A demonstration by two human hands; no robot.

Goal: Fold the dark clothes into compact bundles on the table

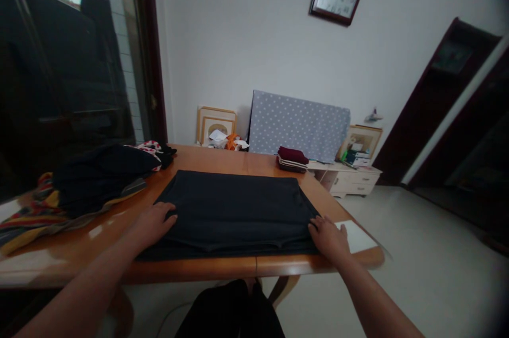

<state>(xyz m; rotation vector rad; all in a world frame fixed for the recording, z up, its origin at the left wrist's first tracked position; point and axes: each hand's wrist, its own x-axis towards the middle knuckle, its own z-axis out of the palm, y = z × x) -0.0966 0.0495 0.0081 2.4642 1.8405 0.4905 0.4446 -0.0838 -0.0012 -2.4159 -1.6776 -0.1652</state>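
A dark garment lies spread flat on the wooden table, folded into a broad rectangle. My left hand rests on its near left edge, fingers curled down onto the cloth. At the near right corner my right hand presses on the fabric with its fingers bent over the edge. Neither hand lifts the cloth off the table.
A heap of dark and striped clothes lies on the table's left. Folded maroon clothes sit at the far right edge, a white sheet near my right hand. Behind stand a dotted board, picture frames and a low cabinet.
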